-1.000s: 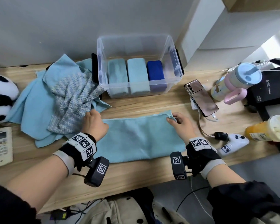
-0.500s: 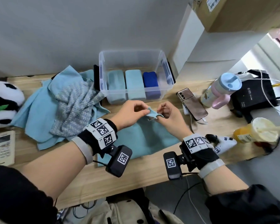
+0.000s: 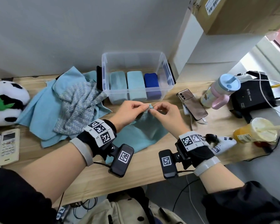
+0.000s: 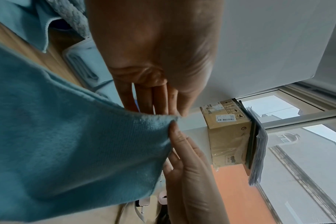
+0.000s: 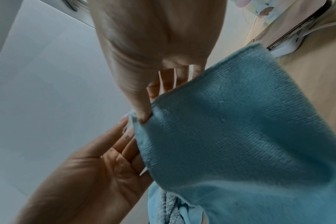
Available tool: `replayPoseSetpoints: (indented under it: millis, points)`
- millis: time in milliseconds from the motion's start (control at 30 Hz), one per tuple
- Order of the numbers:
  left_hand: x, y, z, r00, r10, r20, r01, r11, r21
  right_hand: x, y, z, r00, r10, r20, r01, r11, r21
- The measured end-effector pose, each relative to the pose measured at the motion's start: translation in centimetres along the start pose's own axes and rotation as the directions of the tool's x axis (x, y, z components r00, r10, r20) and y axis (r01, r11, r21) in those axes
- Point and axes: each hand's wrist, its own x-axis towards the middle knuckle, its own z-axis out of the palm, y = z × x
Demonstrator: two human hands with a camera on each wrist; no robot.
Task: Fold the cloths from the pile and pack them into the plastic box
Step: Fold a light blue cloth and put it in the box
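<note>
Both hands are raised over the wooden desk [image 3: 152, 167], meeting at the top corners of a teal cloth [image 3: 145, 131]. The left hand [image 3: 129, 113] pinches its corner between thumb and fingertips; the right hand [image 3: 165, 114] pinches the adjoining corner the same way, thumb pressed onto the fabric. The two pinches sit just beside each other, so the cloth hangs doubled from them, its lower part draped on the desk between the wrists.

Left wrist view: the cloth [image 4: 77, 136] fills the lower left, its corner held at the fingertips [image 4: 157, 98] of the left hand, with the right hand [image 4: 188, 166] coming in from below. Right wrist view: the right thumb [image 5: 142, 112] presses the cloth [image 5: 240, 128] edge; the left hand [image 5: 98, 166] shows palm up beside it.

The plastic box [image 3: 163, 62] stands behind the hands against the wall, holding three folded cloths upright in a row: two teal [image 3: 126, 83], one dark blue [image 3: 151, 81]. The pile [image 3: 68, 107] of unfolded cloths lies left of the box, touching its side.

A phone [image 3: 192, 105], a cup with a lid [image 3: 221, 89] and a game controller [image 3: 225, 143] lie to the right.
</note>
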Motion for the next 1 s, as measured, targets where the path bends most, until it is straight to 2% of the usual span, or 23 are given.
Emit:
replayPoseSetpoints:
  millis: [167,367,467,633,800,1000]
  points:
    - [-0.6,-0.2,-0.2,1.0,-0.001,-0.006,0.001,1.0,-0.008,-0.2,-0.4,0.0,0.999,0.014,0.031,-0.013,1.0,-0.025]
    - [-0.4,0.7,-2.7,0.989,0.066,-0.129,-0.066,0.998,0.005,-0.3,0.6,-4.1,0.967,0.082,0.241,-0.038,0.982,-0.183]
    - [-0.4,2.0,-3.9,0.973,0.107,-0.205,-0.117,0.992,-0.04,0.1,0.5,-5.8,0.986,0.049,0.157,-0.015,0.978,-0.21]
    - [-0.1,4.2,-5.5,0.946,0.191,-0.261,-0.204,0.979,-0.026,1.2,-3.0,-6.6,0.998,-0.056,-0.038,0.054,0.997,-0.056]
    - [0.2,7.3,-7.0,0.917,0.265,-0.298,-0.3,0.951,-0.077,3.0,-7.7,-7.0,0.965,-0.184,-0.188,0.193,0.981,0.031]
    - [-0.2,10.2,-8.3,0.9,0.302,-0.313,-0.355,0.926,-0.127,3.8,-11.6,-7.4,0.919,-0.319,-0.229,0.344,0.936,0.077]
